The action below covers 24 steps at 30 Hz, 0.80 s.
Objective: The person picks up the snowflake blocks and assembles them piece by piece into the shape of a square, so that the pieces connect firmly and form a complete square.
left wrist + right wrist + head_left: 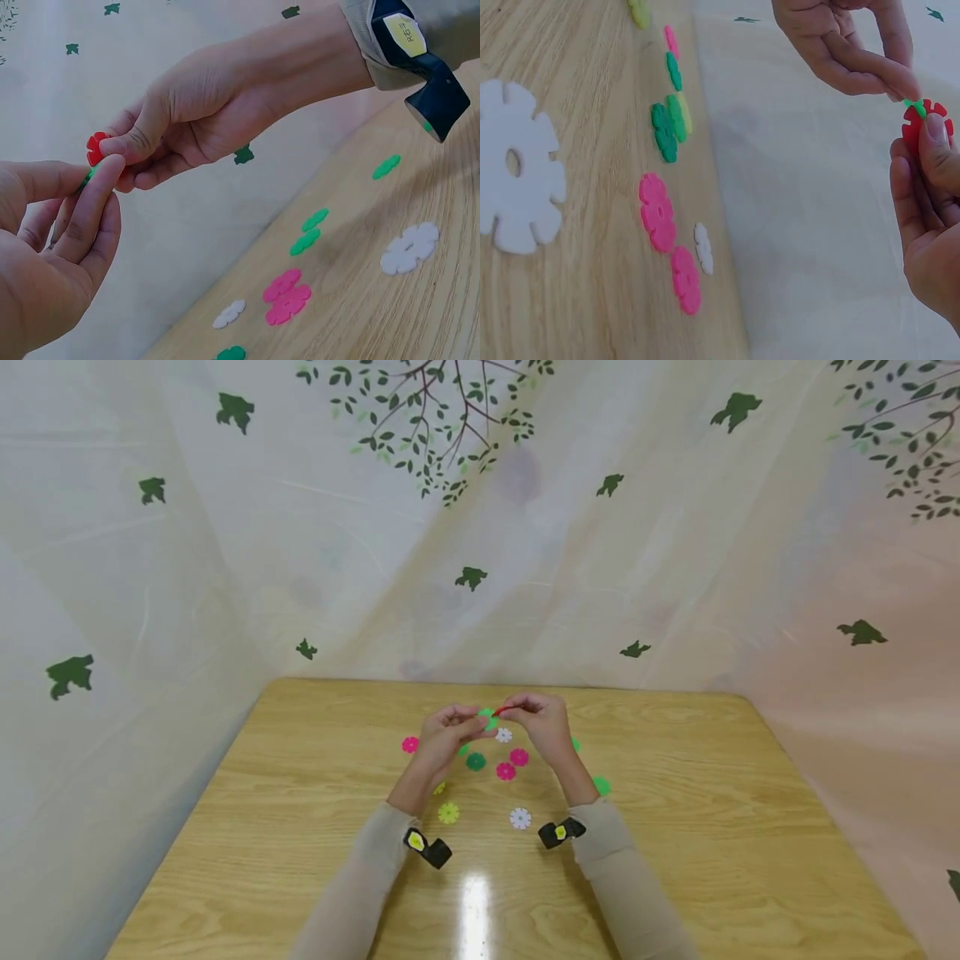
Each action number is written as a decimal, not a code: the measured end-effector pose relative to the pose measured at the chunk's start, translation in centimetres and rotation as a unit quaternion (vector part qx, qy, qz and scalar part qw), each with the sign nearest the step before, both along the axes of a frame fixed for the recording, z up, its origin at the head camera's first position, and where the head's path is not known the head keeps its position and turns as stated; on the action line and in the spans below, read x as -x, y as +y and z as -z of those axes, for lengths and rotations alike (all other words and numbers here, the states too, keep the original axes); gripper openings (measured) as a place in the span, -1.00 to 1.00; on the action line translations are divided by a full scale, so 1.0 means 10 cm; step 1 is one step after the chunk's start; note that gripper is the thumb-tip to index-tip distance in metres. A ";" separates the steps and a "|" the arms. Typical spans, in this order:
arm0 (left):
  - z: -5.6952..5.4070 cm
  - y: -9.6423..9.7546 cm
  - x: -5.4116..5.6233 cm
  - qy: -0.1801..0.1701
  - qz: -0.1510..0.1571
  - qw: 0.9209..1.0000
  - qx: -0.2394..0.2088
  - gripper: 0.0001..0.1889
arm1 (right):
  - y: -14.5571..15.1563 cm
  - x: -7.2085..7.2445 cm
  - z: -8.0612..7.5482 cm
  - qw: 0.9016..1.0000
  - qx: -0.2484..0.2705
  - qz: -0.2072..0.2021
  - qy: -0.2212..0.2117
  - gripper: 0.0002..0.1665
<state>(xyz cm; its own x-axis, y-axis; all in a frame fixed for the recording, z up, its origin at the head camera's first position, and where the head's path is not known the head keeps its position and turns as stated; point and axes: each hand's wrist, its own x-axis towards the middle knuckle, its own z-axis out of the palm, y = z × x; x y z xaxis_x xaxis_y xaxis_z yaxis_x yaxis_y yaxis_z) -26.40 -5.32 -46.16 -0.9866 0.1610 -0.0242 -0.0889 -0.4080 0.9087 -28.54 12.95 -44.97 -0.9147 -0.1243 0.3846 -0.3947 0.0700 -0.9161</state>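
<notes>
Carefully, the left grip [446,735] is pinching a green disc [487,720] between thumb and fingers, while the right grip [543,722] is pinching a red disc [911,133]. These 2 discs are touching, raised above the far part of the table [697,827]; fingertips are covering much of both, so I cannot tell whether their slots are locking. Below them, a white disc [504,736] is lying near the grips, with 2 pink discs [519,757] lying just beside each other and a dark green disc [476,762] to their left. Another pink disc [410,744] is lying left of the left grip. The left forearm [345,885] is partly hiding 1 yellow disc [439,788]; another yellow disc [448,813] is showing whole. The right forearm [630,893] is blocking part of a light green disc [602,786]. Another white disc [520,818] is lying between 2 black wrist straps [551,837]. Behind, a printed cloth [525,635] is hanging.
</notes>
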 end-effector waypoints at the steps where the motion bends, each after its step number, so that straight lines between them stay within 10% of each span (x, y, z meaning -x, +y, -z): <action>1: 0.00 0.01 0.00 0.002 -0.003 1.000 -0.003 -0.84 | 0.00 0.00 0.00 1.000 0.000 0.000 -0.001 -0.88; 12: 0.04 -0.02 0.02 0.003 -0.017 0.999 0.029 -0.85 | 0.05 0.03 0.06 0.997 -0.056 -0.061 -0.005 -0.88; 24: 0.07 -0.16 0.03 -0.015 0.050 0.994 0.097 -0.71 | 0.13 0.08 0.05 0.981 -0.160 -0.107 -0.016 -0.86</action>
<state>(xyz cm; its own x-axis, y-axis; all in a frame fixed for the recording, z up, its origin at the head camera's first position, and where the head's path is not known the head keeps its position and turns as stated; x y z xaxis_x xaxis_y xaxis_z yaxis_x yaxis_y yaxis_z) -26.75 -6.94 -46.85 -0.9646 0.2468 -0.0928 -0.1475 -0.2133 0.9658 -29.32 14.24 -45.48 -0.8659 -0.4239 0.2657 -0.4025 0.2749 -0.8732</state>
